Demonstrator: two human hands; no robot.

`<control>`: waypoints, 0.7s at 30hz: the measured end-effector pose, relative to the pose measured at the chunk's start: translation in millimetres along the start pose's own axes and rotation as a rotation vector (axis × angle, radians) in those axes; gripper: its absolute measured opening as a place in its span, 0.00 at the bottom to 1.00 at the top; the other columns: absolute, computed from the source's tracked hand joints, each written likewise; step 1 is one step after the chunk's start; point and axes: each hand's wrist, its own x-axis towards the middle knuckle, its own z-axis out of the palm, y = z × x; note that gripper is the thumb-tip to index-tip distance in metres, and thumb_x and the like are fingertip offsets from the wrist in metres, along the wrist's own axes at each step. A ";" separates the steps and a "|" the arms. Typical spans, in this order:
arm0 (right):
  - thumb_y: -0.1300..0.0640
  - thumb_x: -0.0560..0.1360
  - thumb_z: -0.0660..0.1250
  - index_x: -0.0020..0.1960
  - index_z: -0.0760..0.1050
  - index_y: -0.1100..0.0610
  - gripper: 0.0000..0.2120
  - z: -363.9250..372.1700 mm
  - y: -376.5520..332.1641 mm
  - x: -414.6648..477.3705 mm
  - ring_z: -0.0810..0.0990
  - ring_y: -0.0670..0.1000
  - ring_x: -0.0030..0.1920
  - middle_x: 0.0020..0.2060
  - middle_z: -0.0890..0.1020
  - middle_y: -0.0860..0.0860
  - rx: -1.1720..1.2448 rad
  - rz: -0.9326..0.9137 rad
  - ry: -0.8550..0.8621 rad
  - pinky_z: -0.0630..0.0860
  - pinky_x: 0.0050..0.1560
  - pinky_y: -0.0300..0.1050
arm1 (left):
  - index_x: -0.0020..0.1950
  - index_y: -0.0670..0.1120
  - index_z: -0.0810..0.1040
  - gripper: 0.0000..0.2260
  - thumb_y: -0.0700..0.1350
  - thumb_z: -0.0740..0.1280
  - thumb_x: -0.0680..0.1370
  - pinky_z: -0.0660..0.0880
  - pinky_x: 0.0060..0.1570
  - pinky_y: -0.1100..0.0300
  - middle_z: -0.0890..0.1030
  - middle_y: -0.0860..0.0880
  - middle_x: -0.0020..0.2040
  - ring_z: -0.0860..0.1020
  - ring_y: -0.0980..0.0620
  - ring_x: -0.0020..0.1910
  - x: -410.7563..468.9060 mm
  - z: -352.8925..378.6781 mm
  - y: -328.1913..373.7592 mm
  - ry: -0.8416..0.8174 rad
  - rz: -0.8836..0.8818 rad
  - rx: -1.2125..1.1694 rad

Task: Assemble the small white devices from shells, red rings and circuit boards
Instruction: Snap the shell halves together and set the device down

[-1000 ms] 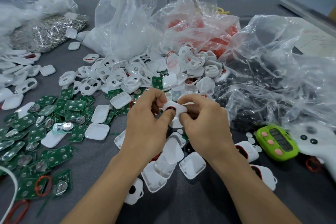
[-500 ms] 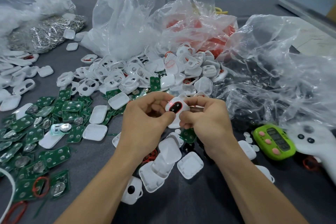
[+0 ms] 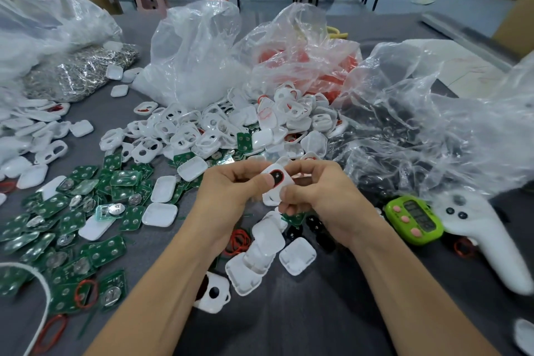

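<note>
Well, I see both hands held close together above the grey surface [image 3: 318, 321]. The left hand [image 3: 225, 196] and the right hand [image 3: 326, 199] hold one small white device [image 3: 289, 182] between them. The fingers of both hands are bent round it. The left thumb presses on its front, right beside a dark oval window with a red ring [image 3: 284, 175] round it. The right thumb pinches the device lower down. The device is tilted, and it does not touch the surface.

Just behind the hands, a big pile of white shells [image 3: 185, 136] lies on the surface. Many of them have an oval hole. To the left, lots of green circuit boards [image 3: 95, 211] are spread out, some with a round silver disc on them. A few loose red bands [image 3: 238, 241] lie near the left wrist, next to some white shell halves [image 3: 297, 256] with no hole.

Behind the pile sits a clear bag of red parts [image 3: 303, 66]. On the right I see a green timer [image 3: 414, 222] with pink buttons. A white controller [image 3: 485, 240] lies just beside it. A big crumpled clear bag [image 3: 433, 130] lies behind those two.
</note>
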 end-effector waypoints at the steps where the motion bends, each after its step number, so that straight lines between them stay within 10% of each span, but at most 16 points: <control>1: 0.76 0.73 0.70 0.47 0.81 0.63 0.10 0.9 -1.7 -4.6 0.80 0.52 0.29 0.32 0.82 0.59 0.004 0.000 -0.006 0.80 0.32 0.41 | 0.50 0.41 0.88 0.10 0.42 0.76 0.71 0.75 0.33 0.67 0.83 0.51 0.32 0.78 0.57 0.30 -0.6 -1.1 0.8 -0.019 -0.029 -0.020; 6: 0.72 0.75 0.70 0.51 0.81 0.64 0.08 5.6 -7.7 -37.6 0.82 0.52 0.30 0.37 0.83 0.60 0.192 0.027 0.023 0.81 0.34 0.41 | 0.58 0.35 0.84 0.15 0.41 0.72 0.75 0.70 0.36 0.66 0.81 0.44 0.35 0.74 0.53 0.32 -12.6 0.5 15.6 -0.188 -0.139 -0.107; 11: 0.65 0.77 0.70 0.51 0.80 0.63 0.03 10.9 -3.2 -78.0 0.85 0.57 0.37 0.41 0.86 0.61 0.287 0.021 0.144 0.83 0.38 0.45 | 0.47 0.46 0.90 0.07 0.44 0.75 0.72 0.77 0.51 0.56 0.87 0.41 0.46 0.81 0.45 0.44 -40.7 22.1 23.4 -0.192 -0.078 -0.025; 15: 0.67 0.77 0.70 0.46 0.82 0.63 0.03 12.8 7.2 -108.6 0.84 0.58 0.37 0.40 0.85 0.61 0.173 -0.049 0.165 0.84 0.38 0.47 | 0.48 0.40 0.89 0.07 0.39 0.74 0.72 0.78 0.33 0.65 0.87 0.42 0.38 0.84 0.53 0.34 -72.5 21.4 17.7 -0.276 -0.104 -0.057; 21: 0.66 0.76 0.72 0.47 0.85 0.62 0.03 24.3 18.9 -126.1 0.84 0.55 0.36 0.38 0.86 0.58 0.188 -0.007 0.197 0.82 0.33 0.43 | 0.45 0.45 0.90 0.06 0.41 0.74 0.70 0.80 0.44 0.63 0.88 0.40 0.45 0.85 0.52 0.43 -94.9 23.0 4.8 -0.173 -0.138 -0.052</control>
